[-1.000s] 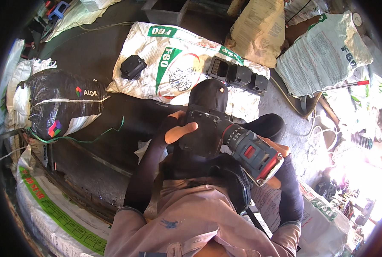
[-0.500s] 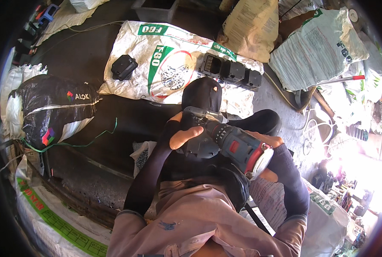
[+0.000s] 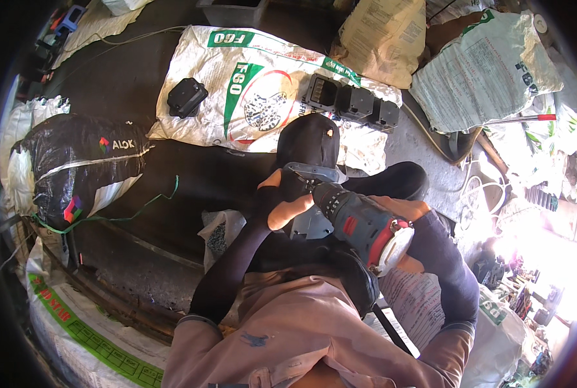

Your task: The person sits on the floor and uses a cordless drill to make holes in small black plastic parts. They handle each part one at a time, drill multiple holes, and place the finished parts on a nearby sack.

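Observation:
My right hand (image 3: 405, 208) is wrapped round the grip of a blue-grey and red cordless drill (image 3: 364, 227), tilted with its chuck toward my left hand. Over my lap, my left hand (image 3: 288, 205) holds a dark plastic housing (image 3: 311, 225), its thumb lying across the near side. The drill's nose reaches the housing just beside that thumb; whether the tip touches a screw is hidden. My knee, in dark cloth, lies just beyond the housing.
On a white printed sack (image 3: 191, 139) ahead lie a single black housing (image 3: 187, 97) and a row of black housings (image 3: 354, 103). A black bag (image 3: 85, 168) lies left; a small bag of screw-like pieces (image 3: 216, 238) sits beside my left forearm. Stuffed sacks (image 3: 485, 71) stand far right.
My left hand and the housing have shifted slightly to the right and tilted, showing more of the housing's pale near face. The drill has moved a little with them, still in my right hand.

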{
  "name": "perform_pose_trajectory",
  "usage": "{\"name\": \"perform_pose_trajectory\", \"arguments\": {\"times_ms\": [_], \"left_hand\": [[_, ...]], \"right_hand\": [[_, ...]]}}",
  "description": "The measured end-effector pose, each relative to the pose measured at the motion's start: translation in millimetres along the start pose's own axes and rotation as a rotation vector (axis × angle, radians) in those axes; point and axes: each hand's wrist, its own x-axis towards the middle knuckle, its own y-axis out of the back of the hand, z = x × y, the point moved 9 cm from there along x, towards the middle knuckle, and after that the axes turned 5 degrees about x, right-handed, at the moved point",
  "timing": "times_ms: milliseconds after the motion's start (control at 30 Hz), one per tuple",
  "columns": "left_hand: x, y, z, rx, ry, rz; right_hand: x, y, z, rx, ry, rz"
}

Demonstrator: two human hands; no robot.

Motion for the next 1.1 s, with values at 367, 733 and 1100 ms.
{"name": "perform_pose_trajectory", "arguments": {"times_ms": [367,733,1100], "left_hand": [[3,-2,-10,-0.1,0.036,-0.04],[-12,7,20,0.266,0.09,-0.074],[54,235,16,0.612,0.206,0.526]], "right_hand": [[7,-4,5,-0.004,-0.001,-0.019],[-20,5,0,-0.124,0.026,0.117],[-86,56,72,-0.17,-0.093,0.756]]}}
